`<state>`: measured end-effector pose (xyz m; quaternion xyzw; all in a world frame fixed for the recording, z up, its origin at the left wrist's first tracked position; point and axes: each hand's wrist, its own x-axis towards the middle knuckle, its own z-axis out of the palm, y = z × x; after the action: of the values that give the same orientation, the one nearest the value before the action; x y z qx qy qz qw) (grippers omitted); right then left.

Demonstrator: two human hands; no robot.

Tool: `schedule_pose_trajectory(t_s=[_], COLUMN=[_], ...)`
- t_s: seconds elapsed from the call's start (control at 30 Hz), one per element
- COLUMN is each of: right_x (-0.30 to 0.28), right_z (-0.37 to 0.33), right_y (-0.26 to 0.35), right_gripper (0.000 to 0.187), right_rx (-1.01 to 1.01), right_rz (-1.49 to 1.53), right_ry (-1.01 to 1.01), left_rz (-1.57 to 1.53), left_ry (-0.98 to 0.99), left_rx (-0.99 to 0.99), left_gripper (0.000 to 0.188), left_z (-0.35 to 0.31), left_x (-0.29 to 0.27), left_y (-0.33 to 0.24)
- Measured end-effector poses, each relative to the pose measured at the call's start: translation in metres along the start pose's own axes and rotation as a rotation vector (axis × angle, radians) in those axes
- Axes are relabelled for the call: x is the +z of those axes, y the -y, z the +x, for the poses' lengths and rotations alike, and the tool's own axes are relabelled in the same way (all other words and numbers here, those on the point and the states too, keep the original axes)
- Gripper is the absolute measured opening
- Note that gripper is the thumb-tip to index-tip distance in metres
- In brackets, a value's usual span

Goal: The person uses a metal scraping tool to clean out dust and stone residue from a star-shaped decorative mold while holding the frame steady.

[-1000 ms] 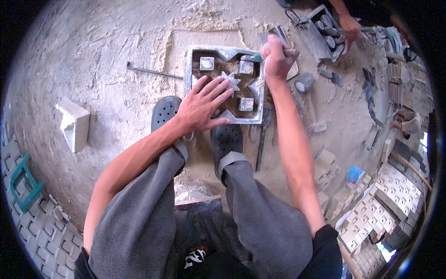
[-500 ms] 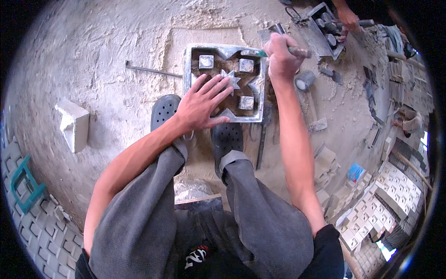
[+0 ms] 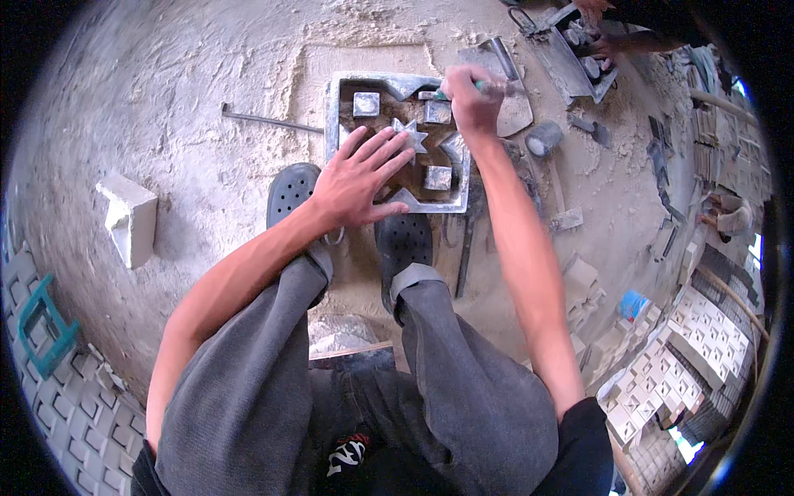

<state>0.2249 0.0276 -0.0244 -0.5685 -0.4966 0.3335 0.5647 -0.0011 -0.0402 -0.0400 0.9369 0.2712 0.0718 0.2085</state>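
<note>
A square metal mould (image 3: 332, 107) lies on the dusty ground before my feet, with small square blocks and a star-shaped piece (image 3: 408, 137) inside it. My left hand (image 3: 364, 175) rests over its lower left part, palm down, fingers spread and holding nothing. Above the mould's upper right corner, my right hand (image 3: 473, 97) is closed round a slim tool, seemingly a brush (image 3: 442, 95) with a green handle. Its tip is at the inner edge by the upper right block (image 3: 437, 113). The rear of the handle is blurred.
Right of the mould lie a trowel (image 3: 514, 112) and a mallet (image 3: 543, 139). A metal rod (image 3: 269, 121) touches its left side. At the far right, another person's hands work over a metal tray (image 3: 571, 70). A whitish block (image 3: 132, 221) sits at left; patterned tiles (image 3: 662, 380) stand lower right.
My right hand has moved left with the tool, bringing its tip over the upper right part of the mould and uncovering the trowel. My left hand stays nearly in place.
</note>
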Motion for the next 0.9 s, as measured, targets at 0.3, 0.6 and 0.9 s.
schedule_pose_trajectory(t_s=[0.3, 0.6, 0.9], right_x=[-0.001, 0.001, 0.005], right_z=[-0.005, -0.001, 0.01], right_y=[0.005, -0.001, 0.041], right_gripper=[0.029, 0.025, 0.031], right_rx=[-0.114, 0.081, 0.204], right_rz=[0.1, 0.16, 0.27], right_ry=[-0.094, -0.146, -0.441], left_rz=[-0.004, -0.002, -0.008], left_ry=[0.001, 0.003, 0.006], left_rx=[-0.005, -0.01, -0.027], left_gripper=[0.088, 0.087, 0.089], left_z=[-0.002, -0.008, -0.008], left_x=[0.0, 0.001, 0.0], left_y=[0.002, 0.005, 0.005])
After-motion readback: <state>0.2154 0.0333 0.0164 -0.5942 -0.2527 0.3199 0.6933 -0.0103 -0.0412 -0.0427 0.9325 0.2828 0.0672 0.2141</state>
